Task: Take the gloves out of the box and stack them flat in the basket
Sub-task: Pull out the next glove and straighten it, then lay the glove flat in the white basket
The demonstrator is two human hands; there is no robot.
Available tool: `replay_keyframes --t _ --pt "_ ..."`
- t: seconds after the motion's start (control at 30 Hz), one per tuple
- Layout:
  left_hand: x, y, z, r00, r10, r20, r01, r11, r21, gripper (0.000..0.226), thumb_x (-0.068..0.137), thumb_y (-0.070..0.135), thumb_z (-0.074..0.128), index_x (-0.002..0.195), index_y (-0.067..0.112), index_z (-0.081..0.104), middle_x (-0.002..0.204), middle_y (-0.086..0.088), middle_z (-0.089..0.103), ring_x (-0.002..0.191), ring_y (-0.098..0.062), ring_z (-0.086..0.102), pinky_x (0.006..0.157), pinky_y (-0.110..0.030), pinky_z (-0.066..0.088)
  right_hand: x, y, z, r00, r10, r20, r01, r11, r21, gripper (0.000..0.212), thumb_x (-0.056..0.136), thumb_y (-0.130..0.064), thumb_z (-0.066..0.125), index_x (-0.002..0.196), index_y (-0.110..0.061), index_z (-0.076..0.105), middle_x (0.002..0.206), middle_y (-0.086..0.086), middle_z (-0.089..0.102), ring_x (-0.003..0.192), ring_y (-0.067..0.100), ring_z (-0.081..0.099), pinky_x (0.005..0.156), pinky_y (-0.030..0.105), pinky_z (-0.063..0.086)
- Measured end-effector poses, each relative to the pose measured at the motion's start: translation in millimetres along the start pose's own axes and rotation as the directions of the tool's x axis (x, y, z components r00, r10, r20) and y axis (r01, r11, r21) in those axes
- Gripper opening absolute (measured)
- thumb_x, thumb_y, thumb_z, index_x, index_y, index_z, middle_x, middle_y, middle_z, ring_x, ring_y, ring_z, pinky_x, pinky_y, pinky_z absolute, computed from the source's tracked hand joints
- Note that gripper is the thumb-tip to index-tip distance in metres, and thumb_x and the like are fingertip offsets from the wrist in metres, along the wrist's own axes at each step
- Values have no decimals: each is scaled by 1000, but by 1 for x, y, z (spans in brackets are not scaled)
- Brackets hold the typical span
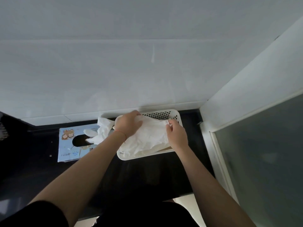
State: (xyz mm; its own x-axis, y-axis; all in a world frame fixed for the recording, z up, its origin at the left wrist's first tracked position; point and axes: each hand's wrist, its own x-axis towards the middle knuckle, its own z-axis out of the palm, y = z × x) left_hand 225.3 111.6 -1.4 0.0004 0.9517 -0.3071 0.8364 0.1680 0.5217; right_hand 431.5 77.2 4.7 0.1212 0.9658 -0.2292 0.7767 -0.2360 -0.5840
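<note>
Holding a thin, translucent white disposable glove [147, 135] over the white perforated plastic basket [161, 114], I keep both hands on it. My left hand [128, 124] lies on the glove's left portion with fingers curled down over the sheet near the basket's far left corner. My right hand [176, 133] pinches the glove's right edge between thumb and fingertips. The glove drapes across a flat pile of similar gloves [146, 152] inside the basket. The basket stands on the dark bench [147, 174], against the white wall. Just left of it lies the light-blue printed cardboard box [72, 145], another white glove [98, 133] protruding from its oval opening.
</note>
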Motion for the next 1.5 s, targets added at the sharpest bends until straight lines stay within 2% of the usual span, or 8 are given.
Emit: replay_keyframes --t 0.1,0.27,0.53,0.7,0.83,1.03,1.27,1.5 --pt "-8 7 17 972 165 -165 -139 978 156 40 90 25 60 129 19 53 117 -3 59 100 -28 60 72 -34 41 7 12 1 998 -67 -23 63 991 -121 31 105 -25 42 132 -15 54 117 0 67 104 18 65 85 31 52" --pt "-21 4 49 873 475 -107 -406 832 379 45 87 40 55 126 16 56 131 -9 55 125 -32 51 105 -47 40 15 20 3 993 -117 -18 109 961 -255 33 105 -24 41 137 -18 47 124 0 63 102 20 66 81 32 54" --pt "-24 -20 71 936 311 163 -350 791 501 95 77 81 27 156 32 9 165 -3 -2 152 -26 -7 121 -52 1 19 28 4 971 -231 65 228 804 -550 48 90 -1 57 137 -7 45 107 10 62 51 16 47 48 30 46" --pt "-22 -23 74 932 273 239 -361 760 541 103 74 86 26 154 34 -12 164 -4 -16 150 -25 -17 120 -55 -2 19 31 4 959 -213 189 283 651 -705 49 98 -6 46 144 -11 32 124 9 53 65 17 50 59 28 40" --pt "-27 -14 64 931 313 189 -365 796 482 97 75 86 13 156 33 4 165 -2 -4 152 -24 -9 120 -54 -2 19 24 2 971 -221 92 221 686 -693 40 97 -13 51 137 -16 44 125 8 53 84 16 55 72 29 44" --pt "-38 -25 25 812 397 -429 -266 904 334 37 84 23 60 120 16 61 125 -8 58 120 -31 52 107 -50 33 13 -8 18 941 -322 -102 214 802 -558 18 77 -2 64 95 -5 65 100 19 62 76 30 59 63 38 46" --pt "-47 -81 -31 954 -16 -298 138 910 390 23 88 27 58 108 15 62 98 -2 63 99 -25 56 98 -42 34 -13 -59 43 917 -380 -122 293 848 -441 6 83 -6 58 88 -6 60 95 12 56 68 22 50 64 36 43" --pt "-60 -98 -74 880 -32 -474 120 980 158 26 96 23 53 84 12 74 87 -3 68 88 -27 56 86 -39 36 -28 -92 53 904 -416 -96 342 841 -420 4 88 -10 57 88 -8 60 94 7 54 68 17 47 70 35 48"
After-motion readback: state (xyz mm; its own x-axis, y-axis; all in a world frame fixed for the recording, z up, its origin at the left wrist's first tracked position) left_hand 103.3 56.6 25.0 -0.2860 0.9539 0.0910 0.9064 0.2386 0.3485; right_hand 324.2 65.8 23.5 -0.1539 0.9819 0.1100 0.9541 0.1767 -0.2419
